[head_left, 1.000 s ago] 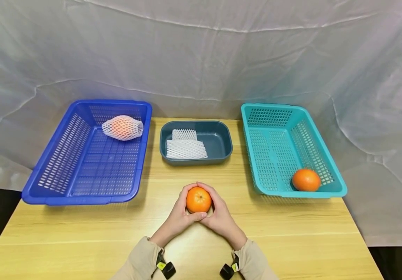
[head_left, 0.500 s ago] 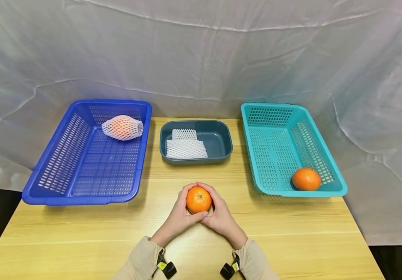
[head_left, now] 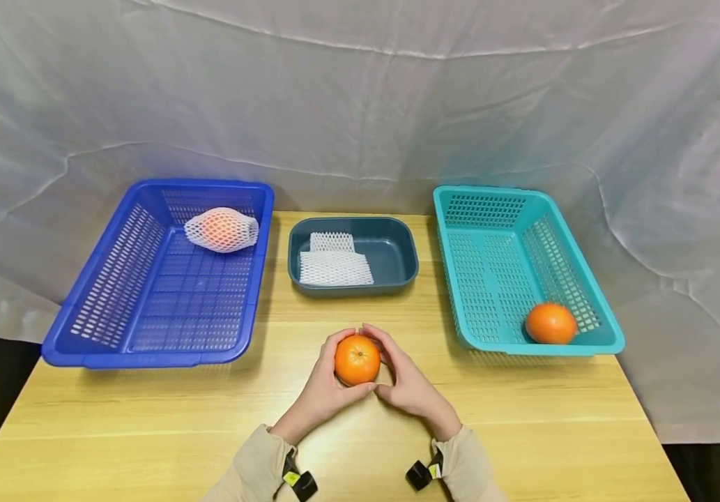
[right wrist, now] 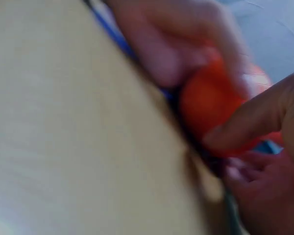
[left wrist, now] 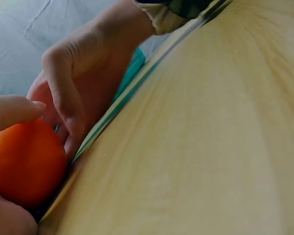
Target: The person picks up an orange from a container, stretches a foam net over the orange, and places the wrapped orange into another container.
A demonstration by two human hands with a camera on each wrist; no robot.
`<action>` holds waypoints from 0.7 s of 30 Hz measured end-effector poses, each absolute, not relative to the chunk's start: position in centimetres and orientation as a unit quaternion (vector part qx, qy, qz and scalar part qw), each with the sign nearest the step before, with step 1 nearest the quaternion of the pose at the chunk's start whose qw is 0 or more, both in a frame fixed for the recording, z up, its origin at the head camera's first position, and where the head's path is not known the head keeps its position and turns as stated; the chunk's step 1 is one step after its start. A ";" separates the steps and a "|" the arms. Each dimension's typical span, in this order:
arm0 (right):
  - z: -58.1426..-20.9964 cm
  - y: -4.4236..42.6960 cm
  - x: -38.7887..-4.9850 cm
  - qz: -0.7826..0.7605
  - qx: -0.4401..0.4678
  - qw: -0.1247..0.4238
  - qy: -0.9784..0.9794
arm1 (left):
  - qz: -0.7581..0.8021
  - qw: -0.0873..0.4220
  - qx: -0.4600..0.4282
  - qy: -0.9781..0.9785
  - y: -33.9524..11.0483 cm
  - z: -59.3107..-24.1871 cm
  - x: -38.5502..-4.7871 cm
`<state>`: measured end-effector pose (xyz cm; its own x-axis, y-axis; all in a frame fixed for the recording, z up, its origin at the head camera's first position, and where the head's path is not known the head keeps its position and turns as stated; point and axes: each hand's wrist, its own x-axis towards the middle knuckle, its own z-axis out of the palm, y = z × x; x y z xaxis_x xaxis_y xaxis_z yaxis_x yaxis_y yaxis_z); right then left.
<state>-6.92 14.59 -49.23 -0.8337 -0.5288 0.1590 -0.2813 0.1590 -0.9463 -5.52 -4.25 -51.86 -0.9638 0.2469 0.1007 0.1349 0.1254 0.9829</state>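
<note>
1 orange [head_left: 357,360] on the tabletop [head_left: 523,432], midway between left and right edges. Left hand [head_left: 320,388] grips it, fingers curved. Right hand [head_left: 412,387] beside it, thumb and fingers spread; contact cannot be told.

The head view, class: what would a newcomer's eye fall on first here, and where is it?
Probably the bright orange fruit at the near middle of the table, with the left hand curled round it and the right hand beside it. Next come the vivid blue basket on the left, holding a net-wrapped fruit, and the turquoise basket on the right, with a bare fruit in its near right corner.
</note>
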 end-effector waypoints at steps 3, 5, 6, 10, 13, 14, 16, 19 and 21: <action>-49.4 15.8 -7.6 -0.587 -0.271 0.135 0.750 | 0.655 0.048 0.127 0.744 -4.3 -52.0 -5.5; -49.1 16.3 -8.0 -0.579 -0.269 0.145 0.756 | 0.659 0.052 0.127 0.739 -4.2 -52.0 -5.5; -48.8 16.5 -8.2 -0.574 -0.266 0.146 0.761 | 0.662 0.055 0.127 0.737 -4.2 -52.0 -5.6; -47.8 16.7 -8.9 -0.553 -0.266 0.121 0.781 | 0.663 0.053 0.131 0.735 -4.2 -52.1 -5.8; -47.0 16.6 -9.6 -0.537 -0.262 0.093 0.796 | 0.655 0.043 0.138 0.741 -4.2 -52.2 -5.9; -46.8 16.5 -9.8 -0.533 -0.260 0.086 0.801 | 0.655 0.041 0.140 0.742 -4.2 -52.2 -5.9; -46.6 16.5 -10.1 -0.526 -0.258 0.073 0.807 | 0.653 0.037 0.142 0.743 -4.2 -52.2 -6.0; -46.5 16.4 -10.6 -0.519 -0.251 0.058 0.815 | 0.656 0.037 0.140 0.741 -4.2 -52.1 -5.9; -46.4 16.1 -10.9 -0.519 -0.244 0.048 0.818 | 0.658 0.036 0.136 0.740 -4.2 -52.1 -5.9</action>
<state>-10.86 16.09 -46.44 -0.8767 -0.4479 0.1752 -0.3492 0.3423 -0.8723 -5.86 -4.23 -52.08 -0.9604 0.2487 0.1254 0.1536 0.0974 0.9833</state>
